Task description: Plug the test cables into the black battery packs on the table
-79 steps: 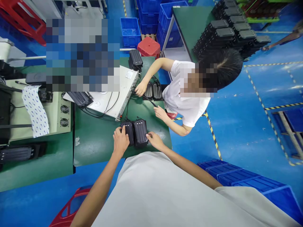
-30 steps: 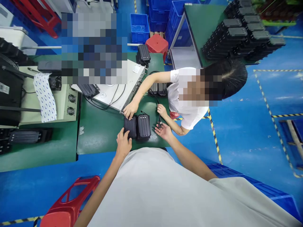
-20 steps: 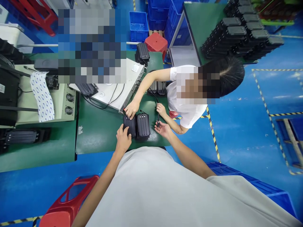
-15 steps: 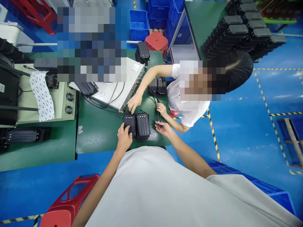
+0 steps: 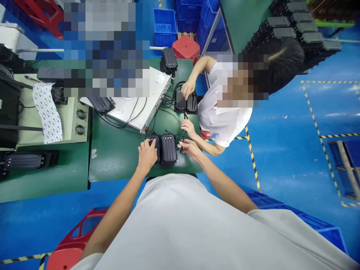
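Note:
Two black ribbed device cases stand side by side at the table's near edge. My left hand (image 5: 146, 154) lies over the left case (image 5: 158, 150), fingers apart on its top near the small light-coloured spots. The right case (image 5: 169, 149) is just beside it, untouched. Black cables (image 5: 183, 135) come down to my right hand (image 5: 191, 148), whose thumb and fingers pinch their lower ends. A co-worker's hand (image 5: 189, 128) holds the same cables slightly higher. The co-worker's other hand (image 5: 188, 88) is over another pair of black cases (image 5: 192, 102) farther back.
A white instrument box (image 5: 135, 116) with cables at its front stands on the green table (image 5: 118, 161). Another black case (image 5: 169, 58) sits at the back. A red stool (image 5: 69, 258) and a blue crate (image 5: 323, 228) are near me. The co-worker leans in from the right.
My left hand has slid forward onto the left case's top. My right hand has moved left with the cables. The co-worker's far hand has left the near cases for the back pair.

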The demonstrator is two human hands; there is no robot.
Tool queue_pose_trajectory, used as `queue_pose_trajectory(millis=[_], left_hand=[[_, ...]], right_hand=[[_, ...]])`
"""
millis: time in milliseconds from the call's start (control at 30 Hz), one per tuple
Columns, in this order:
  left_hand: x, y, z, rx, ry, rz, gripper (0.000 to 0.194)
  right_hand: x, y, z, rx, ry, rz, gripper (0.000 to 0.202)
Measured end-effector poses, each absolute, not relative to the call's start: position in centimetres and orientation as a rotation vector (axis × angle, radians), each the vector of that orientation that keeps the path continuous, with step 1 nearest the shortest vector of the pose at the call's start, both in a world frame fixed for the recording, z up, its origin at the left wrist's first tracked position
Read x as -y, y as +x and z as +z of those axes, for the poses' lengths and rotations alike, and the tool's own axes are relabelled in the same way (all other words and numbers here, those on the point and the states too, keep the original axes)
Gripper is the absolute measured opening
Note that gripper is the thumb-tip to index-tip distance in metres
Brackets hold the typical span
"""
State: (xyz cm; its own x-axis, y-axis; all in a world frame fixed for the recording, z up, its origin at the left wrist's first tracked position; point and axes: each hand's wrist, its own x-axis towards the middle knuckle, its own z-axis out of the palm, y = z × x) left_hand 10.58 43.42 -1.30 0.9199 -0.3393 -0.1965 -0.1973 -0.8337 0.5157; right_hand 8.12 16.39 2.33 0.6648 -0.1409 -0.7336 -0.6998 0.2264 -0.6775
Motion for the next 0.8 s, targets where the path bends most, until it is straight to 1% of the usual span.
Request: queue_pose_trajectory(millis=[200, 367, 433, 500, 633, 700, 800], left_hand=[[-42.9, 10.8, -1.9, 0.356, 2.52, -0.383, 0.059], [-43.6, 10.7, -3.5, 0.159, 2.352, -0.361, 0.058], [-44.5, 11.1, -5.1, -0.027, 2.181, -0.395, 0.068], [-45.4, 11.8, -6.8, -0.215, 1.902, -0.475, 0.077], [-46.4, 13.1, -9.6, -0.292, 1.276, -0.727, 0.074], [-46.3, 13.5, -10.3, -0.295, 1.14, -0.808, 0.077], [-46.0, 13.6, -10.5, -0.311, 1.101, -0.831, 0.078]], right_hand=[[-17.4, 9.0, 2.4, -0.774, -1.322, 0.472, 0.032], [-17.5, 8.2, 1.1, -0.791, -1.379, 0.364, 0.037], [-17.4, 7.8, 0.2, -0.82, -1.319, 0.33, 0.038], [-17.4, 7.5, -0.7, -0.838, -1.163, 0.335, 0.04], [-17.8, 7.5, -2.5, -0.836, -0.89, 0.293, 0.036], [-18.1, 7.6, -3.1, -0.852, -0.857, 0.255, 0.032], [-18.6, 7.7, -3.9, -0.897, -0.854, 0.263, 0.028]])
